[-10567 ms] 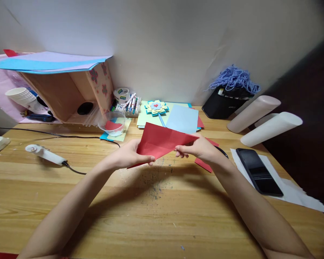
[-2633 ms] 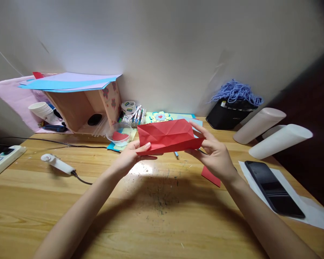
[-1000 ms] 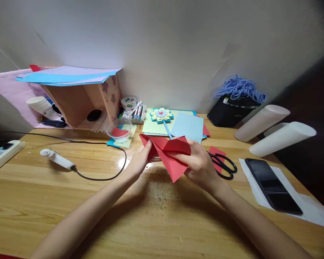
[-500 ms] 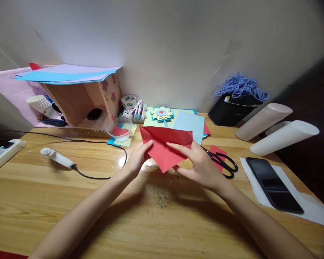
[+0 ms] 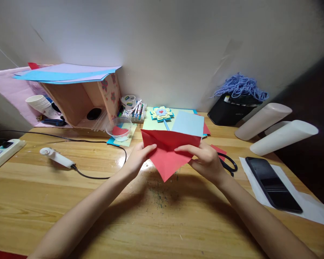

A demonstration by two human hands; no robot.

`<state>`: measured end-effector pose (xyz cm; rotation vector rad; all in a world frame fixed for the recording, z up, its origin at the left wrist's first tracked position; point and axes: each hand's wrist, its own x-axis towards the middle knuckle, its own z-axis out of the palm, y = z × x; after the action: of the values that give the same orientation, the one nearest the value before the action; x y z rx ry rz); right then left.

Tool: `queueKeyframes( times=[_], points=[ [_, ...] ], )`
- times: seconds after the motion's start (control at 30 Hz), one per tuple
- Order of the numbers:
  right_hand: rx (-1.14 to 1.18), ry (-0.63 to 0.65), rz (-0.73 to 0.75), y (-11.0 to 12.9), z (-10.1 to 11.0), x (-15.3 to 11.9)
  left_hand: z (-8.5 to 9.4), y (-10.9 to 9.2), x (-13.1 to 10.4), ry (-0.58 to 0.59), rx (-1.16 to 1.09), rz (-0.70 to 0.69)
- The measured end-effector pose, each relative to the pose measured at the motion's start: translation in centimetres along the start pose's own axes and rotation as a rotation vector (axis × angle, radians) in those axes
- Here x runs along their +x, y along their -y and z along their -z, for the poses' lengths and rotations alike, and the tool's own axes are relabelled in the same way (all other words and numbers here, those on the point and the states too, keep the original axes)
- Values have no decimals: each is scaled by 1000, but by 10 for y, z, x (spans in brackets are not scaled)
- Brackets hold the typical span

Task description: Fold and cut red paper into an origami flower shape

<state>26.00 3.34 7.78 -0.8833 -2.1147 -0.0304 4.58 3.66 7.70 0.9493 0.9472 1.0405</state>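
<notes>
A creased red paper [image 5: 167,154] is held up over the wooden table, with a straight top edge and a point hanging down toward me. My left hand [image 5: 140,156] pinches its left side, thumb on the near face. On the right side, my right hand [image 5: 205,160] grips it between thumb and fingers, most of which are hidden behind the paper. Black-handled scissors [image 5: 228,166] lie partly hidden behind my right hand, beside a red paper piece [image 5: 218,151]. A layered paper flower [image 5: 162,113] rests on coloured sheets behind the held paper.
To the left are a white glue gun [image 5: 56,157] with a black cord, a clear bowl [image 5: 118,130] and an open box [image 5: 75,104]. Markers [image 5: 136,110] stand at the back. On the right are a phone [image 5: 272,184], white rolls [image 5: 284,137] and a black container [image 5: 229,112] with blue yarn.
The red paper is spread wider and its lower point has come nearer to me. My right hand has moved right and now covers more of the scissors.
</notes>
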Motion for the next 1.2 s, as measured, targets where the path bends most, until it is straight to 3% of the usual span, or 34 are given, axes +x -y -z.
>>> queueKeyframes(
  times=[0.1,0.23,0.47,0.53,0.63,0.77,0.87,1.0,1.2],
  points=[
    [-85,-46,146,-2,-2,-2,-1,1,-2,16,145,-47],
    [-169,-77,283,3,-5,-2,-5,2,-4,-46,275,-98],
    [-289,-133,459,13,-2,0,-4,4,-2,-155,250,-65],
    [-271,-135,420,10,1,-1,-3,3,-3,-125,188,-40],
    [-163,-115,230,7,0,-4,-4,0,-5,-97,134,-17],
    [197,-240,-57,11,-15,-9,-6,-1,-7,-124,126,-12],
    [383,-220,-161,18,-28,-10,-8,1,-6,-158,134,-19],
    [231,-62,-115,23,-33,-11,-10,4,-7,-121,155,17],
    [11,-67,65,20,-33,-12,-11,7,-9,-13,122,-4]
  ],
)
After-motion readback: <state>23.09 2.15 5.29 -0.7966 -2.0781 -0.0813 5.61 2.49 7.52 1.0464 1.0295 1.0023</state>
